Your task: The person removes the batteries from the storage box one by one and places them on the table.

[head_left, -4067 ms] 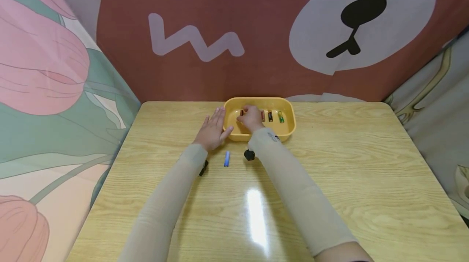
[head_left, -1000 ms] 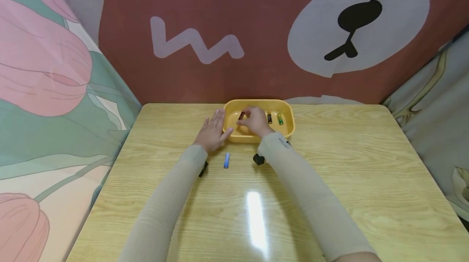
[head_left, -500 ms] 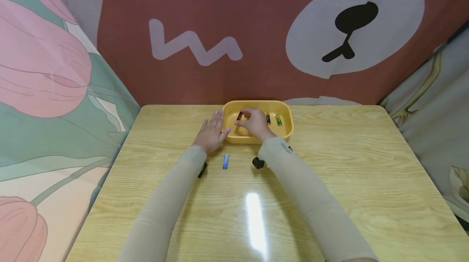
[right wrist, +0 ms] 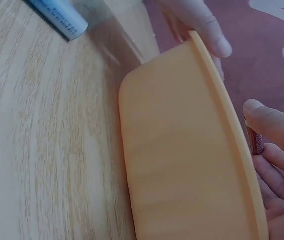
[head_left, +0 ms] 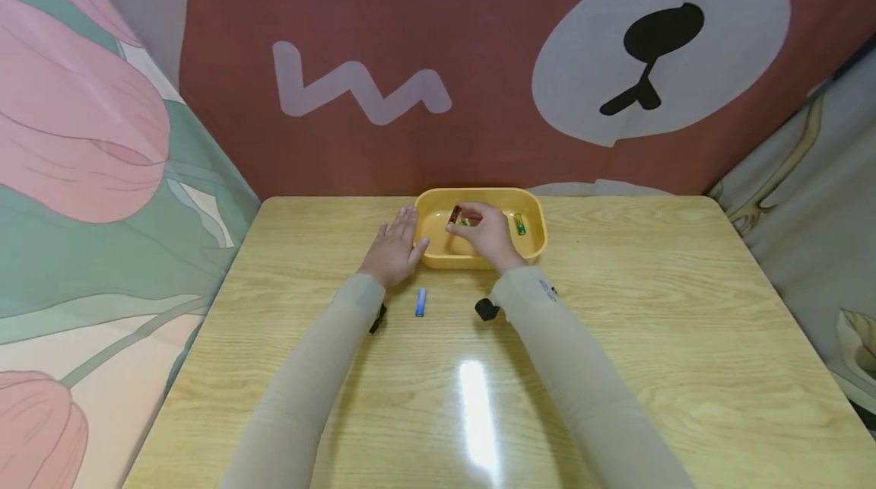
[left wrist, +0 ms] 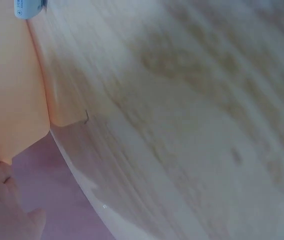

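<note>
Over the yellow plastic tray [head_left: 479, 261], my right hand [head_left: 489, 234] pinches a dark red battery [head_left: 455, 214] between thumb and fingertips. The right wrist view shows this battery [right wrist: 256, 141] upright, just beyond the tray's rim. My left hand [head_left: 391, 255] rests with straight, spread fingers against the tray's left end. Under the right hand, part of a green battery [head_left: 464, 221] shows inside the tray. Another green battery [head_left: 520, 224] lies in its right part. The right hand hides the middle of the tray floor.
A blue battery [head_left: 420, 303] lies on the wooden table [head_left: 650, 337] in front of the tray, between my forearms. Behind the table's far edge hangs a reddish-brown printed cloth [head_left: 369, 154]. Printed cloths also hang at both sides.
My right hand has shifted slightly right with the dark red battery. A green battery has come into sight beneath it, and the dark battery is hidden now. My left hand stays at the tray.
</note>
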A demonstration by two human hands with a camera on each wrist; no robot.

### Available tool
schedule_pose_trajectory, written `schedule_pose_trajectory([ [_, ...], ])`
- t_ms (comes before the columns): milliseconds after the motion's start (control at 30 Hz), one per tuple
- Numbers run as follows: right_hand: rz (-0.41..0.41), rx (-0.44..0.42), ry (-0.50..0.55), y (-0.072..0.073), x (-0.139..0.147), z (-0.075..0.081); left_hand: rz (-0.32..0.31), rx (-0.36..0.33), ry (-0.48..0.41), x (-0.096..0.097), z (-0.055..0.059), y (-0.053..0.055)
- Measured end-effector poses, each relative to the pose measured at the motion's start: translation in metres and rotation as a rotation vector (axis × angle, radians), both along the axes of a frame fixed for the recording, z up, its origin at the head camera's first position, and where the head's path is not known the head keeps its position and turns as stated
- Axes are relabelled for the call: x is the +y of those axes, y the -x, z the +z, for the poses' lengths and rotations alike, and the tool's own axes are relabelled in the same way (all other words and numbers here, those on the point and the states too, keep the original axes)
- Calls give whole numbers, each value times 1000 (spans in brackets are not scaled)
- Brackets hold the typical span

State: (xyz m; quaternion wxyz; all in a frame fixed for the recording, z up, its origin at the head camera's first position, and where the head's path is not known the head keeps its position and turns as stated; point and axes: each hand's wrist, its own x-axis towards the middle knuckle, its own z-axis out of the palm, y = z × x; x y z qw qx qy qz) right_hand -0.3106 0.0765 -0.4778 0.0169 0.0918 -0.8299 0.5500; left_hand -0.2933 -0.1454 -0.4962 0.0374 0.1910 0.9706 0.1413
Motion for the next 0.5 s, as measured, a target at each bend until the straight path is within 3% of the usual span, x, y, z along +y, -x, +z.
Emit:
schedule_pose_trajectory([
  [500,-18,13,175,-16,6,2,1,41,-19,1,-3,0],
])
